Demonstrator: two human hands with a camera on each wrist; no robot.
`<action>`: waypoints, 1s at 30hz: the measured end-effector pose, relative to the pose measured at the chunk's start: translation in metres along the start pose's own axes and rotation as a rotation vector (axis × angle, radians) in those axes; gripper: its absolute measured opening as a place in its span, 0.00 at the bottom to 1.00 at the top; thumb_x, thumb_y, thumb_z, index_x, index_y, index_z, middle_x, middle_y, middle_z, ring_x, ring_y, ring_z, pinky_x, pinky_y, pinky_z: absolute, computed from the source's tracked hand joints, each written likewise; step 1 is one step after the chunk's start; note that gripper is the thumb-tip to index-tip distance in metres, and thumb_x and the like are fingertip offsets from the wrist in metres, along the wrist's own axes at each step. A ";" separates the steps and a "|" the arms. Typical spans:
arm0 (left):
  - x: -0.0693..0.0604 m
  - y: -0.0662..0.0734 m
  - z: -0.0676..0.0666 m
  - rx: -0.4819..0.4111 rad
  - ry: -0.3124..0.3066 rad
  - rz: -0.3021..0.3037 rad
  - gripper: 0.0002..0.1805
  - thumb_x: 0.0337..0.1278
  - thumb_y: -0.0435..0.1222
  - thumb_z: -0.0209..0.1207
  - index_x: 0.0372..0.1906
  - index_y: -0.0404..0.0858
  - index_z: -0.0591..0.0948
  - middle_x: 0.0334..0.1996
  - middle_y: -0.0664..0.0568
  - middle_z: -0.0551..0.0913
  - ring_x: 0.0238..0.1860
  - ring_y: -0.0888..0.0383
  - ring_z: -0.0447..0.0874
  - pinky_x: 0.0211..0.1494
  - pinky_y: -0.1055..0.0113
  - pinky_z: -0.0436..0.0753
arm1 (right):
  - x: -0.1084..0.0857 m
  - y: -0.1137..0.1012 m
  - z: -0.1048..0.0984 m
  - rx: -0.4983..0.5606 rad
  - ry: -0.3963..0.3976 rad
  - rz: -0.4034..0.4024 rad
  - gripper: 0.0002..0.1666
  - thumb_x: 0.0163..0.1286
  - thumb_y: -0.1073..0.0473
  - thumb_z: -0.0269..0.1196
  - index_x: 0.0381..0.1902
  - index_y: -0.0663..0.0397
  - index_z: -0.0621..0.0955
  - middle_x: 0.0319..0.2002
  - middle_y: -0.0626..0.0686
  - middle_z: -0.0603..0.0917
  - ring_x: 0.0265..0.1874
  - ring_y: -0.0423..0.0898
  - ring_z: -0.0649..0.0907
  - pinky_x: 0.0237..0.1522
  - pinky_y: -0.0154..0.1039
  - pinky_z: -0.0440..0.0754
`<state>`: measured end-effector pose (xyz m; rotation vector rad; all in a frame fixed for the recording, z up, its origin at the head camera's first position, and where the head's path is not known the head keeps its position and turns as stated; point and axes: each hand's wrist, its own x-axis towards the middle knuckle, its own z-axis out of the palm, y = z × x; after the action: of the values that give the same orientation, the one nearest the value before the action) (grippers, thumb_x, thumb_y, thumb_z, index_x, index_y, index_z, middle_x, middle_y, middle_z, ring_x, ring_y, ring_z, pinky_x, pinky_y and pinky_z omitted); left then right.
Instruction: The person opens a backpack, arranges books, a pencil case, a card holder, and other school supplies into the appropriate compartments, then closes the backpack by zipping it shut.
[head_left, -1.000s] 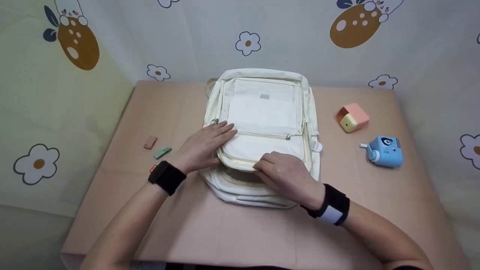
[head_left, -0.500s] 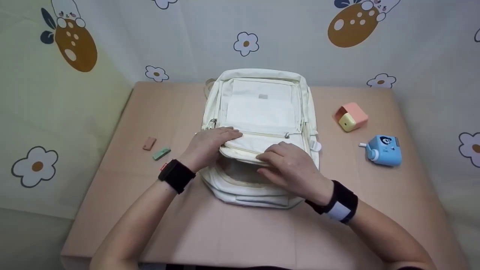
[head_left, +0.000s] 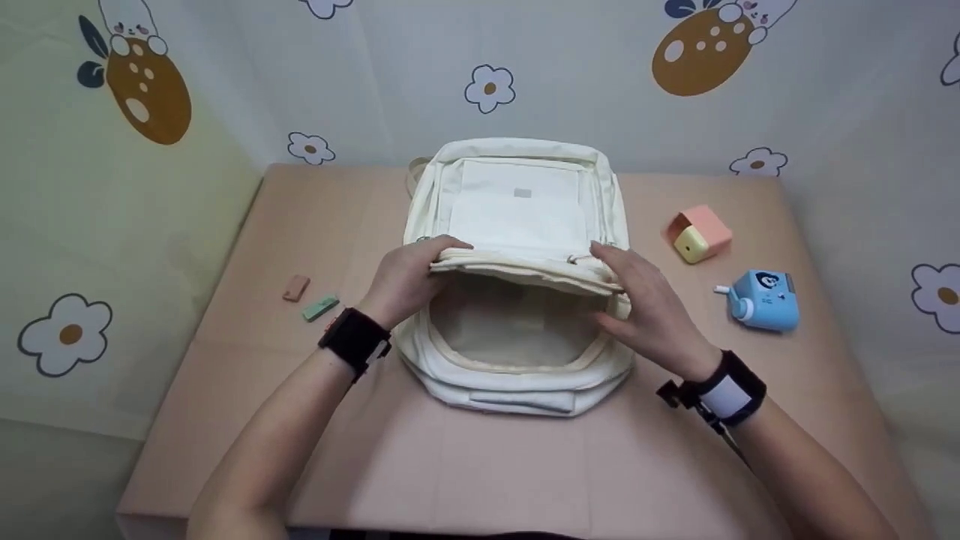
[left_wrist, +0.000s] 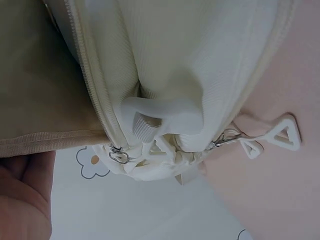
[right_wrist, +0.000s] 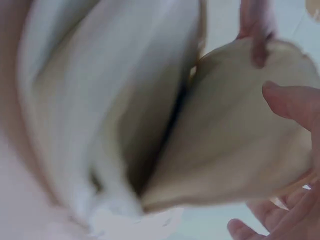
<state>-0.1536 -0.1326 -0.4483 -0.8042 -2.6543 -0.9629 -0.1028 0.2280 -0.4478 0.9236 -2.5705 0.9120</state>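
A cream backpack (head_left: 517,217) lies on the table, its front flap (head_left: 525,271) raised and the main compartment (head_left: 517,322) gaping beneath. My left hand (head_left: 405,277) grips the flap's left edge, fingers on the outside and thumb against the beige lining. At the flap's right side, my right hand (head_left: 660,315) is spread, fingertips over the outer face and thumb standing apart below the edge. In the right wrist view, the lining (right_wrist: 240,135) shows between both hands. White zip pulls (left_wrist: 282,132) hang at the bag's side in the left wrist view.
Left of the bag lie a small pink block (head_left: 296,288) and a green one (head_left: 321,307). To the right are a pink-and-yellow box-like object (head_left: 701,234) and a blue crank pencil sharpener (head_left: 765,300). A patterned curtain (head_left: 390,82) surrounds the table (head_left: 360,465).
The flap has been lifted up and back, widening the opening. My right hand has let go of the flap's front edge and moved right; my left hand has risen with the flap.
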 end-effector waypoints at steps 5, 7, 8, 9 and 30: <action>0.008 0.001 -0.003 -0.042 0.038 -0.076 0.06 0.68 0.37 0.65 0.46 0.44 0.85 0.45 0.57 0.88 0.47 0.57 0.86 0.53 0.57 0.82 | 0.003 0.029 0.006 0.135 0.011 0.150 0.50 0.58 0.72 0.75 0.75 0.50 0.69 0.74 0.52 0.70 0.72 0.54 0.69 0.70 0.57 0.67; 0.012 0.002 -0.004 -0.060 0.052 -0.095 0.05 0.68 0.39 0.65 0.44 0.43 0.85 0.43 0.56 0.88 0.45 0.56 0.86 0.52 0.56 0.81 | 0.006 0.037 0.008 0.184 0.022 0.190 0.44 0.61 0.71 0.73 0.73 0.49 0.72 0.71 0.51 0.73 0.71 0.53 0.71 0.70 0.56 0.67; 0.014 0.002 -0.005 -0.072 0.057 -0.101 0.06 0.68 0.40 0.65 0.44 0.42 0.84 0.43 0.55 0.88 0.45 0.56 0.86 0.52 0.56 0.81 | 0.009 0.040 0.009 0.205 0.025 0.209 0.41 0.62 0.70 0.73 0.72 0.48 0.73 0.70 0.51 0.75 0.70 0.52 0.72 0.70 0.55 0.67; 0.016 0.003 -0.005 -0.087 0.063 -0.111 0.07 0.68 0.41 0.65 0.44 0.42 0.85 0.43 0.55 0.88 0.46 0.56 0.86 0.53 0.56 0.81 | 0.011 0.043 0.010 0.229 0.031 0.232 0.38 0.64 0.68 0.72 0.71 0.47 0.75 0.68 0.50 0.77 0.69 0.51 0.73 0.70 0.54 0.68; 0.056 0.001 -0.009 -0.362 0.204 -0.409 0.25 0.56 0.59 0.70 0.26 0.42 0.78 0.23 0.54 0.76 0.29 0.57 0.74 0.35 0.62 0.71 | 0.050 0.065 0.015 0.436 0.126 0.530 0.31 0.69 0.40 0.68 0.62 0.53 0.82 0.56 0.54 0.86 0.53 0.46 0.84 0.53 0.38 0.80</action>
<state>-0.1995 -0.1137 -0.4201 -0.1956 -2.5444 -1.5641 -0.1833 0.2328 -0.4686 0.2393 -2.5903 1.6591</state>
